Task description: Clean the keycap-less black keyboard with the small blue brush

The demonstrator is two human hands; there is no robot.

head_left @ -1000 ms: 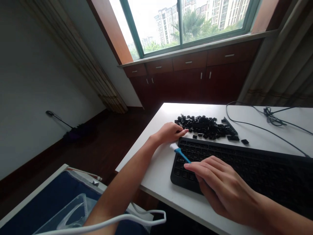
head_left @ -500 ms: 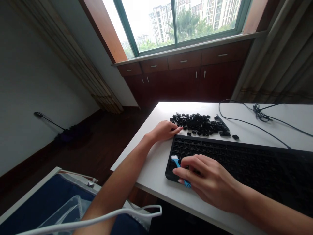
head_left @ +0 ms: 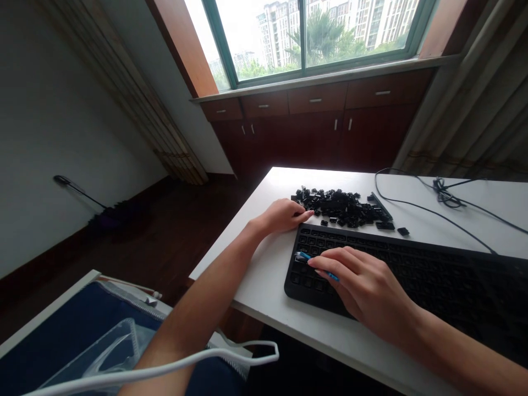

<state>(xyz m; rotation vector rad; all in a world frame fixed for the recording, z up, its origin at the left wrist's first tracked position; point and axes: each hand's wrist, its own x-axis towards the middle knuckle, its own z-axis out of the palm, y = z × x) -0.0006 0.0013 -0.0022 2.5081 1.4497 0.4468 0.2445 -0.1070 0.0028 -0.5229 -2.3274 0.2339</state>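
Desk point(head_left: 264, 286), white, runs off the right side of the view, its near edge partly hidden by the forearms. Keyboard point(head_left: 412, 269) lies along that near edge, its left end at the left corner and its right end cut off and dark; the bare sockets are hard to make out. Keycaps point(head_left: 342, 208) sit heaped just behind it, individual caps blurring together. Cable point(head_left: 416, 206) trails toward the far right corner. Left hand point(head_left: 284, 215) rests flat, fingers loosely together, at the keyboard's back left corner, touching the pile's edge. Right hand point(head_left: 363, 286) pinches a blue brush point(head_left: 317, 264) over the left keys; fingers hide most of the handle, and the bristles barely show.
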